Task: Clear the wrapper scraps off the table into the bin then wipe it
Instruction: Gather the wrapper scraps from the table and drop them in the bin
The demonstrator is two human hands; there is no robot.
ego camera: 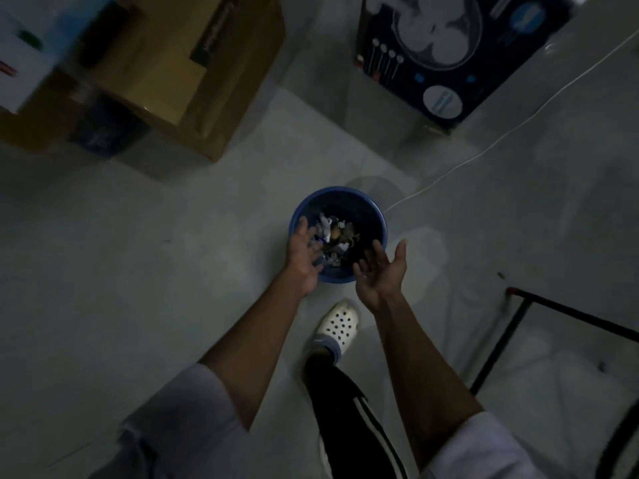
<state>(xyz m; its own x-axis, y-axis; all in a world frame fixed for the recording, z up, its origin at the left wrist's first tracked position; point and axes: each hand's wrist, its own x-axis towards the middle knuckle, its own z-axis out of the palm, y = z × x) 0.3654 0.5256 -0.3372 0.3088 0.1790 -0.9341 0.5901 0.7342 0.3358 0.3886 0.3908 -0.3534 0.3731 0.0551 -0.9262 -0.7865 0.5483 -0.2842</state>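
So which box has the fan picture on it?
The dark blue box at top right; the other box, top left, is brown cardboard.

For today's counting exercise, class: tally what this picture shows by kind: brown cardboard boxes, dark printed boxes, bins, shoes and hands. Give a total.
Brown cardboard box: 1
Dark printed box: 1
Blue bin: 1
White shoe: 1
Hands: 2 (left hand, right hand)
Total: 6
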